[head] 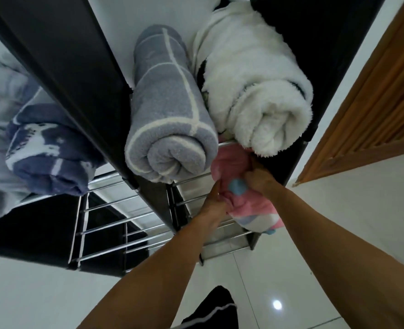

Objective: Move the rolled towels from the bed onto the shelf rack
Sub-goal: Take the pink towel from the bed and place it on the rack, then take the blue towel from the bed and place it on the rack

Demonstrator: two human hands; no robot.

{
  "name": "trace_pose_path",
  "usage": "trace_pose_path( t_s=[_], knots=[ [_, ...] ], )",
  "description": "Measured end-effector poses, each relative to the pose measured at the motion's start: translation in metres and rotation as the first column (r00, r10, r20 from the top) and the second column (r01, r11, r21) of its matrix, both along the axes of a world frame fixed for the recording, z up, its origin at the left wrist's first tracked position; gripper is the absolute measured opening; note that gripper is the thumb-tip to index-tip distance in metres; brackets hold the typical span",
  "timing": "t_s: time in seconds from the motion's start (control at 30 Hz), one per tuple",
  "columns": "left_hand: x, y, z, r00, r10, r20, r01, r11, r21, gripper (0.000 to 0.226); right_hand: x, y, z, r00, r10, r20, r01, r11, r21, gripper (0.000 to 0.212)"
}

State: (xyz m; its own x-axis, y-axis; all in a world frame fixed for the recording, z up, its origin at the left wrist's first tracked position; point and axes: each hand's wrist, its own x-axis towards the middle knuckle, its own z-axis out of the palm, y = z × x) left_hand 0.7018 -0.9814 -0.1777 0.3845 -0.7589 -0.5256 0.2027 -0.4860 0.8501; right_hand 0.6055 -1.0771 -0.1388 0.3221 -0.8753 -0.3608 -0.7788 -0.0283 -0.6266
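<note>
Pink towel (pixel 240 184) with a blue patch sits on the shelf rack (pixel 148 224), on the metal-rod tier just below the grey rolled towel (pixel 170 129) and white rolled towel (pixel 265 96). Left hand (pixel 214 206) and right hand (pixel 260 180) both grip the pink towel, fingers closed into the cloth. Blue patterned towel (pixel 47 150) lies in the rack's compartment left of the grey roll.
</note>
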Motion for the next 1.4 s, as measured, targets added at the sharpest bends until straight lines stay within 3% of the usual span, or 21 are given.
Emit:
trace_pose_path(
  t_s=[0.17, 0.23, 0.33, 0.4, 0.47, 0.6, 0.7, 0.8, 0.87, 0.93, 1.03, 1.17, 1.4],
  knots=[
    [-0.006, 0.015, 0.013, 0.995, -0.092, 0.048, 0.094, 0.995, -0.024, 0.068, -0.009, 0.016, 0.009, 0.999, 0.014, 0.031, -0.012, 0.998, -0.061, 0.062],
    [-0.005, 0.022, 0.017, 0.959, -0.194, 0.204, 0.185, 0.981, 0.062, 0.057, -0.019, 0.032, 0.013, 0.999, 0.002, 0.042, 0.002, 0.997, -0.077, 0.060],
    [-0.004, 0.040, 0.021, 0.784, -0.459, 0.418, 0.352, 0.883, 0.310, 0.051, -0.045, 0.067, 0.015, 0.992, -0.077, 0.104, 0.086, 0.992, -0.094, 0.057],
    [-0.010, 0.057, 0.024, 0.679, -0.597, 0.427, 0.458, 0.799, 0.390, 0.044, -0.068, 0.099, 0.027, 0.985, -0.135, 0.108, 0.143, 0.987, -0.078, 0.045],
    [-0.026, 0.077, 0.044, 0.572, -0.705, 0.419, 0.553, 0.709, 0.437, 0.050, -0.095, 0.131, 0.039, 0.980, -0.174, 0.099, 0.182, 0.981, -0.073, 0.044],
    [-0.073, 0.109, 0.085, 0.455, -0.766, 0.455, 0.632, 0.637, 0.440, 0.006, -0.155, 0.182, 0.055, 0.946, -0.302, 0.118, 0.310, 0.950, -0.049, 0.045],
    [-0.115, 0.131, 0.099, 0.411, -0.786, 0.461, 0.702, 0.596, 0.390, 0.011, -0.205, 0.225, 0.070, 0.883, -0.436, 0.175, 0.447, 0.894, -0.023, 0.043],
    [-0.160, 0.152, 0.111, 0.410, -0.799, 0.439, 0.764, 0.564, 0.313, 0.020, -0.254, 0.274, 0.086, 0.775, -0.579, 0.256, 0.594, 0.804, 0.020, 0.033],
    [-0.193, 0.167, 0.122, 0.364, -0.826, 0.432, 0.827, 0.499, 0.258, 0.022, -0.286, 0.313, 0.098, 0.682, -0.652, 0.331, 0.676, 0.735, 0.056, 0.023],
    [-0.227, 0.185, 0.139, 0.293, -0.851, 0.435, 0.892, 0.408, 0.197, 0.023, -0.316, 0.357, 0.113, 0.518, -0.732, 0.442, 0.771, 0.624, 0.130, 0.015],
    [-0.275, 0.219, 0.167, 0.151, -0.868, 0.472, 0.970, 0.221, 0.097, 0.023, -0.356, 0.434, 0.140, 0.256, -0.780, 0.571, 0.899, 0.409, 0.155, 0.013],
    [-0.336, 0.279, 0.194, 0.005, -0.878, 0.480, 0.999, -0.019, -0.045, 0.008, -0.379, 0.550, 0.162, -0.019, -0.737, 0.676, 0.979, 0.124, 0.164, 0.015],
    [-0.440, 0.434, 0.229, -0.352, -0.792, 0.499, 0.860, -0.483, -0.161, 0.010, -0.380, 0.763, 0.187, -0.301, -0.721, 0.624, 0.952, -0.269, 0.148, 0.012]
  ],
)
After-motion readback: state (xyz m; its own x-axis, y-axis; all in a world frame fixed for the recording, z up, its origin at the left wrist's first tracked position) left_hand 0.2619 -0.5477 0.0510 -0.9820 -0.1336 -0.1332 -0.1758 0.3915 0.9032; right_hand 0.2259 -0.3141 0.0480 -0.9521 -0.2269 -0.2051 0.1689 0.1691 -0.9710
